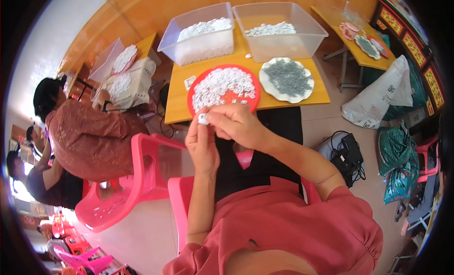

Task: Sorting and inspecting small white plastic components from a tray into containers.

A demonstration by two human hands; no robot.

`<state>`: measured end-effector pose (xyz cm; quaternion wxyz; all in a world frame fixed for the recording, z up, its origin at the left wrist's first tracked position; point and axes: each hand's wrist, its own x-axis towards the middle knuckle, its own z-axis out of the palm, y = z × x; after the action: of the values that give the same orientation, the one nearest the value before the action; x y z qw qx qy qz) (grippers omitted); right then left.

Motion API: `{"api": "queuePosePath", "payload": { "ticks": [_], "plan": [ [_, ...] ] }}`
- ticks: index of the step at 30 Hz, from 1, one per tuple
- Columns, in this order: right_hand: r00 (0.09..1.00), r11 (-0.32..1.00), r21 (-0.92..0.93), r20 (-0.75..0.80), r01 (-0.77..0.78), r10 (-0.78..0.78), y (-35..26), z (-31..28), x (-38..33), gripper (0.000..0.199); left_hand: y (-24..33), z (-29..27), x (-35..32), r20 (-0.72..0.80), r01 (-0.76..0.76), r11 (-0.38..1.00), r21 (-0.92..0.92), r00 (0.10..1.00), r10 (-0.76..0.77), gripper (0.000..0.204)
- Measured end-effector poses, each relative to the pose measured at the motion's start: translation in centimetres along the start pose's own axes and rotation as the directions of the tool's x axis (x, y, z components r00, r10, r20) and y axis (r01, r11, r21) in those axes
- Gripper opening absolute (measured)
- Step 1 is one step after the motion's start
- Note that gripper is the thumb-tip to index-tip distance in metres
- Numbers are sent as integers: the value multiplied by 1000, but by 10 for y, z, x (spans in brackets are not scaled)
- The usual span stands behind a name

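My left hand [201, 145] pinches a small white plastic piece [203, 118] between thumb and fingertips, just over the near rim of a red round tray [190, 93]. A darker spot shows on the piece's face. From the right, my right hand [239, 126] comes in with its fingers closed, thumb and forefinger against the piece's right side. Whatever those fingers grip is hidden. Many similar white pieces [222, 86] lie heaped in the tray. Beside it, a white scalloped plate [268, 89] holds a pile of small grey parts [287, 76].
Two clear plastic bins [203, 50] [279, 48] with white pieces stand at the table's [177, 107] back. To my left, a person [90, 133] sits at another table, near a pink chair [137, 180]. A white sack [378, 97], green bags [397, 157] and a black bag [346, 157] lie right.
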<state>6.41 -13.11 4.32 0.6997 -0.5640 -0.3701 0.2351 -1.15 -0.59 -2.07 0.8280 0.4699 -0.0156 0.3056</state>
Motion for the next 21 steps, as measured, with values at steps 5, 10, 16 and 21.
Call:
{"api": "queuePosePath", "payload": {
  "ticks": [5,10,16,21],
  "plan": [
    [998,993,112,50,-46,41,-11,-1,-5,32,2,-15,2,73,-37,996,79,997,32,44],
    [969,969,80,95,-235,227,-13,-5,2,37,6,-15,2,58,61,993,-103,997,-55,33],
    [965,957,136,78,-257,248,-8,-2,7,43,1,-21,6,42,63,994,-85,997,-59,31],
    [966,963,106,98,-247,237,-3,3,9,43,0,-28,4,4,44,996,-80,999,-44,30]
  ]
}}
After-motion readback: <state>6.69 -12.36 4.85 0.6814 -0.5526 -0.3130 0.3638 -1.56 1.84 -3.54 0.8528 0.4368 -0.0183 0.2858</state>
